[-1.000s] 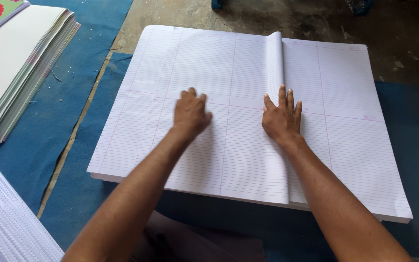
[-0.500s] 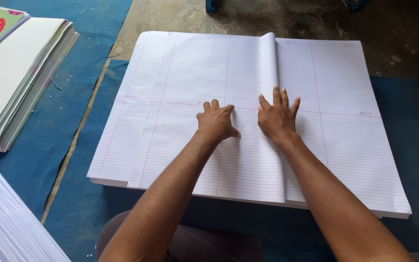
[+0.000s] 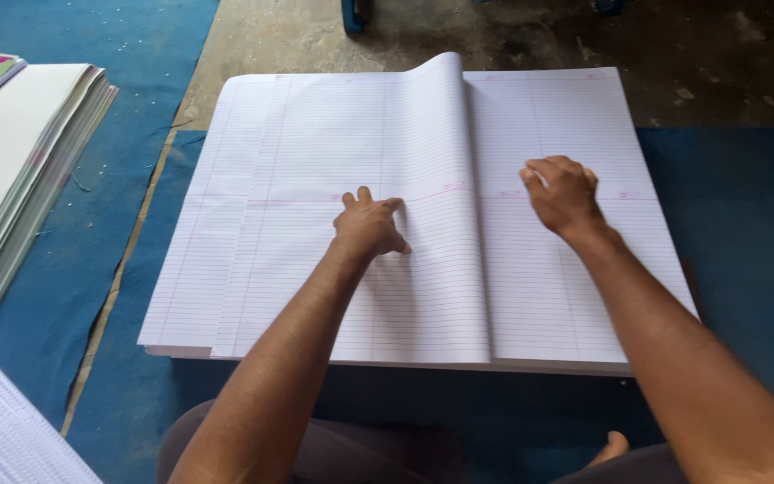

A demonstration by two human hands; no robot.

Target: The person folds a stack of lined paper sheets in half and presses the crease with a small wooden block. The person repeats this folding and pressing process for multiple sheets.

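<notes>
Ruled white sheet stack (image 3: 315,161); folded sheet (image 3: 432,224) at centre, floral-covered pile (image 3: 11,161) at 9 o'clock. Left hand (image 3: 369,229) pressed flat, grip open; right hand (image 3: 564,193) curled, holding nothing. Hands had parted since earlier; fold wider.

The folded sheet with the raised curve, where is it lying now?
In the head view, the folded sheet lies on the left half of the big ruled paper stack, under the left hand; the right hand rests beside its fold.

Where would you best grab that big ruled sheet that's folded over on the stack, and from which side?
Probably at the raised fold of the folded sheet, coming from the right. There the paper bulges off the stack, leaving room for fingers, whereas its left edge lies flat under the left hand. The right hand rests nearby.
</notes>
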